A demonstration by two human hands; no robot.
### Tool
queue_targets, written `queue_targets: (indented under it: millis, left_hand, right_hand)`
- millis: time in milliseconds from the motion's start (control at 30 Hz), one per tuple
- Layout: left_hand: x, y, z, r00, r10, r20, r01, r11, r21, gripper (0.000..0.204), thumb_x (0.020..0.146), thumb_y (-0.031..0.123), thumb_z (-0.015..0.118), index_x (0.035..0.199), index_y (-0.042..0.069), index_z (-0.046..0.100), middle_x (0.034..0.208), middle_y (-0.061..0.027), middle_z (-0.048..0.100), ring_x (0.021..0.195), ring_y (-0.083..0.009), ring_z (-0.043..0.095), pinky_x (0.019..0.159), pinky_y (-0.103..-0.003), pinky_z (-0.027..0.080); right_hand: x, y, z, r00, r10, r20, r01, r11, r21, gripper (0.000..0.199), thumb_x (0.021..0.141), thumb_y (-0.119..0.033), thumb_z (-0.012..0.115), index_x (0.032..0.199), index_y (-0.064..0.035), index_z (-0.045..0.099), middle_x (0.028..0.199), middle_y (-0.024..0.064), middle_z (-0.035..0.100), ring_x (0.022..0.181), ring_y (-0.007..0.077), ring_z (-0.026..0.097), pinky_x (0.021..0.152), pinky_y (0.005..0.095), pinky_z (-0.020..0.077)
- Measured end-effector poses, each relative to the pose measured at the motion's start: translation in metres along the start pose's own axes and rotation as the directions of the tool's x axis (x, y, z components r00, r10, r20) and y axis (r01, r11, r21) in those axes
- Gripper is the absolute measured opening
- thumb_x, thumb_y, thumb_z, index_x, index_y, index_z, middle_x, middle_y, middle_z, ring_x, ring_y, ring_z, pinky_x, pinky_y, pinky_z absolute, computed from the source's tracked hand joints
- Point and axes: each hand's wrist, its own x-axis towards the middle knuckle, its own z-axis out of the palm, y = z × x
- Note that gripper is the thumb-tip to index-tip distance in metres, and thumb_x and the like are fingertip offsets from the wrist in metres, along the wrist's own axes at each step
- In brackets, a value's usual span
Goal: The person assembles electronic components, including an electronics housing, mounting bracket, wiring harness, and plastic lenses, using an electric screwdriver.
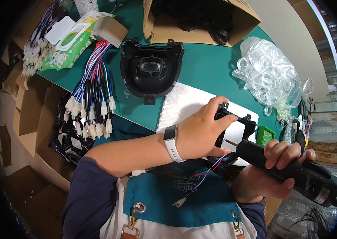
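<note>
My left hand [200, 133], with a watch [170, 135] on its wrist, reaches across and grips the upper and left sides of a black plastic housing [250, 126]. Blue, white and red wires [212, 166] run from the housing's near end to small white connectors [180, 202] over my apron. A black electric screwdriver [254, 154] is wrapped in my right hand [282, 159]. Its thin bit points left over the housing, near my left thumb; whether it touches a screw I cannot tell. Under the housing lies a white cloth [182, 103].
Another black housing [151, 85] with a clear lens sits at the back. A cardboard box [200, 38] of black parts stands behind it. Bundled wire harnesses [94, 83] and a green wipes pack [69, 49] lie left; a bag of clear rings [270, 73] and a green tray [264, 136] lie right.
</note>
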Motion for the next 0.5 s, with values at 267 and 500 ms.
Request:
queue_targets:
  millis: [267, 500]
  left_hand:
    - [-0.001, 0.000, -0.002, 1.000, -0.016, 0.014, 0.016, 1.000, -0.013, 0.077, 0.060, 0.025, 0.089, 0.125, 0.009, 0.053, 0.136, -0.0215, 0.033, 0.111, -0.0418, 0.055, 0.092, -0.042, 0.051]
    - [-0.001, -0.002, -0.001, 1.000, -0.012, 0.008, 0.012, 0.999, -0.042, 0.079, 0.059, 0.024, 0.090, 0.127, 0.005, 0.053, 0.138, -0.0222, 0.032, 0.114, -0.0417, 0.053, 0.094, -0.042, 0.050]
  right_hand:
    - [0.000, 0.009, 0.008, 0.998, 0.027, 0.051, -0.025, 0.999, -0.040, 0.066, 0.080, -0.035, 0.077, 0.125, -0.0111, 0.037, 0.074, 0.0051, 0.052, 0.056, 0.0159, 0.053, 0.055, 0.0296, 0.0439]
    - [0.014, 0.019, 0.009, 0.962, 0.142, 0.233, -0.164, 0.983, 0.081, 0.062, 0.079, -0.027, 0.080, 0.122, -0.0069, 0.040, 0.073, 0.0067, 0.057, 0.053, 0.0171, 0.055, 0.054, 0.0295, 0.0466]
